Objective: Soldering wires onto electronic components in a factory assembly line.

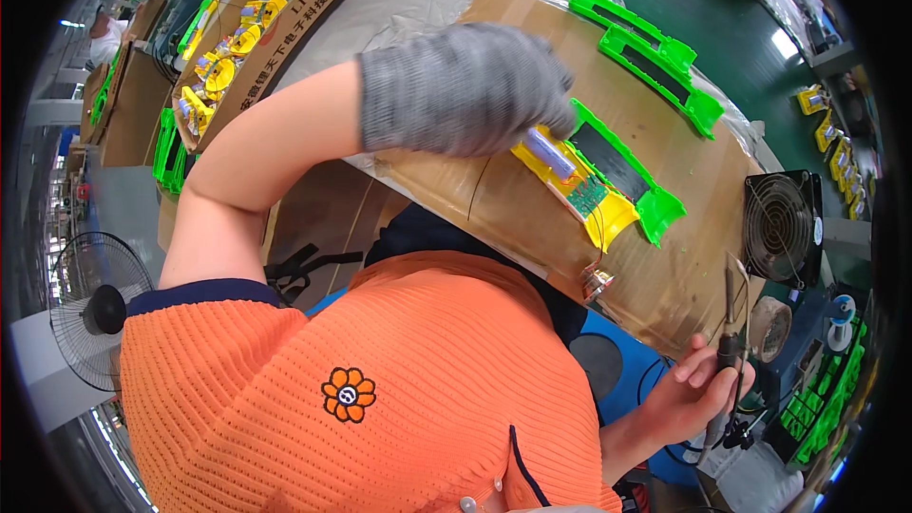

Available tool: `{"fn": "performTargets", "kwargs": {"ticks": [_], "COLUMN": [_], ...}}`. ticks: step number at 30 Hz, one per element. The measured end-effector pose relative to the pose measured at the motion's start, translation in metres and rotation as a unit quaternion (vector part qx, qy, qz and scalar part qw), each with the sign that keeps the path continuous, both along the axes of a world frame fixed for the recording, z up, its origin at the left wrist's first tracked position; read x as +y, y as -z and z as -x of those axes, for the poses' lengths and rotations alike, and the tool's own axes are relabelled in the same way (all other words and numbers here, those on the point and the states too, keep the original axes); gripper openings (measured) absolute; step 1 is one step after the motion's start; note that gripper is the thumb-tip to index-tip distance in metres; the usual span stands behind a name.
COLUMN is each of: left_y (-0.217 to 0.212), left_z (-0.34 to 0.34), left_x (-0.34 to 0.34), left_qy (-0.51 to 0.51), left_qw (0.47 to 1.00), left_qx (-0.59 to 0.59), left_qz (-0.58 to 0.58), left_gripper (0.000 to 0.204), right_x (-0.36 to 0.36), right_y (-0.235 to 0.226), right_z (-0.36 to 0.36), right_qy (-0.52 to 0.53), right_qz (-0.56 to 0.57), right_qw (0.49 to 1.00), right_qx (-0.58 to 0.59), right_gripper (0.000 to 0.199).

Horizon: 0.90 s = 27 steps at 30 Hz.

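Note:
My left hand (475,90), in a grey knitted glove, is curled over the upper end of a yellow plastic shell (616,219); its fingertips are partly hidden. In that shell lie a purple cylindrical battery cell (550,154) and a small green circuit board (587,196) with thin wires. Right alongside it lies a green plastic shell (662,216) with a dark inset panel. A small round metal part (597,281) sits at the cardboard's near edge, by the wire from the yellow shell. Low on the right, my bare right hand (701,382) grips a soldering iron (729,347), tip pointing up.
Two more green shells (655,66) lie at the far edge of the cardboard-covered table (532,218). A black fan (782,230) stands at the right. On the left, a carton (299,33) holds several yellow assemblies, and a round fan (100,312) stands below.

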State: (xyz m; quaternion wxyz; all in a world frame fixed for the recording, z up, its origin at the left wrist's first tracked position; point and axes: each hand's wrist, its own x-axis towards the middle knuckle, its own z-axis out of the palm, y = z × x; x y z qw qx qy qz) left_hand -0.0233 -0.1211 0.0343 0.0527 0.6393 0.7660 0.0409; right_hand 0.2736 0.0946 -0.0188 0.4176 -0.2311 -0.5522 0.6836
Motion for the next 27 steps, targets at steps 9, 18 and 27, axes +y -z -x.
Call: {"fn": "performTargets", "kwargs": {"ticks": [9, 18, 27], "left_y": [0.04, 0.049, 0.038], "left_z": [-0.01, -0.018, -0.02], "left_x": [-0.045, 0.0, 0.023], "left_qy": [0.051, 0.064, 0.079], "left_qw": [0.995, 0.956, 0.988], "left_qx": [0.045, -0.192, -0.1], "left_qz": [-0.07, -0.211, -0.088], "left_gripper": [0.017, 0.01, 0.009], "right_x": [-0.049, -0.043, -0.03], "right_y": [0.005, 0.011, 0.009], "right_z": [0.047, 0.045, 0.046], "right_qy": [-0.243, -0.16, -0.194], "right_qz": [0.045, 0.047, 0.11], "right_qw": [0.969, 0.986, 0.972], "right_qx": [-0.019, -0.028, -0.08], "right_gripper": [0.021, 0.02, 0.016]}}
